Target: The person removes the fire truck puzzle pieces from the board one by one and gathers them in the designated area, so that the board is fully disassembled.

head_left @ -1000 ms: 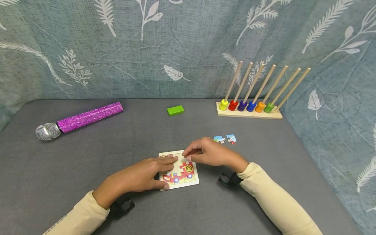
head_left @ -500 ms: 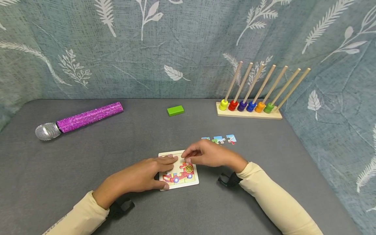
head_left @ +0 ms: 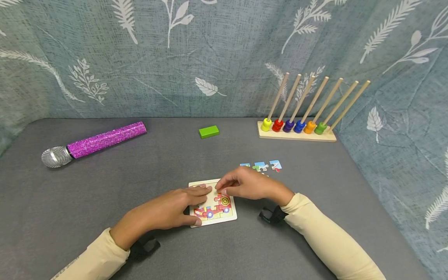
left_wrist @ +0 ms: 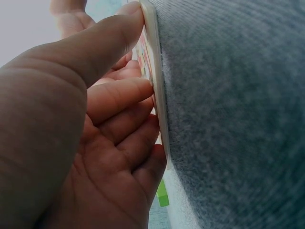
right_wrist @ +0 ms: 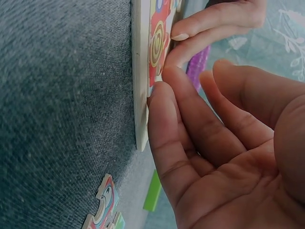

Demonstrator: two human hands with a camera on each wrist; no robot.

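From here I see the puzzle board (head_left: 217,221) flat on the grey table (head_left: 157,167) — left hand (head_left: 176,207) resting on it, fingers extended. The right hand (head_left: 247,182) touches its far right part, relaxed and unclasped — loose pieces (head_left: 259,165) just beyond.

The person's left forearm (head_left: 96,251) extends from seven o'clock, the left hand (head_left: 171,207) back upward, fingers nearly straight toward two, thumb toward three. The right forearm (head_left: 327,237) extends from five; the right hand (head_left: 252,182) angles its gently bent fingers toward eight, thumb apart.
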